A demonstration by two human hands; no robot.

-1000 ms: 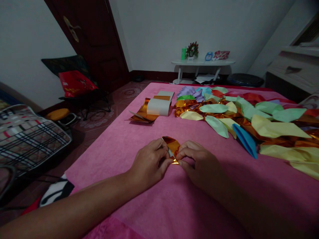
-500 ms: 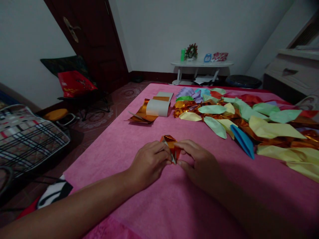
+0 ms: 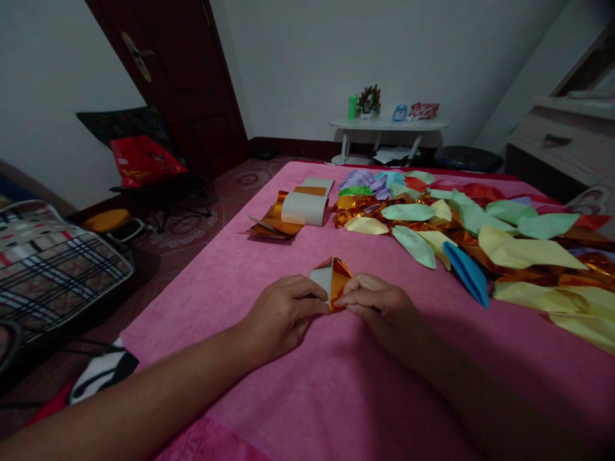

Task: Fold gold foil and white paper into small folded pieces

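Observation:
A small folded sheet of foil paper point(image 3: 340, 282), shiny orange-gold on one face and pale grey on the other, lies on the pink tablecloth point(image 3: 269, 269) between my hands. Its top comes to a blunt point. My left hand point(image 3: 283, 310) pinches the sheet's lower left edge, fingers closed. On the other side, my right hand point(image 3: 379, 307) has its fingertips closed on the lower right edge, pressing near the bottom corner. Beyond them rests a stack of loose foil sheets point(image 3: 278, 216), some curled with the pale side up.
Many folded paper pieces point(image 3: 509, 237) in yellow, green, purple and gold spread over the table's right side, a blue one point(image 3: 466, 272) nearest. At the back stands a white side table point(image 3: 389, 123). A red bag point(image 3: 144, 161) sits on a chair at left.
The foil sheet's right flap has been folded over and flattened, showing a gold half beside a pale half. My right fingers have drawn closer together at its lower corner.

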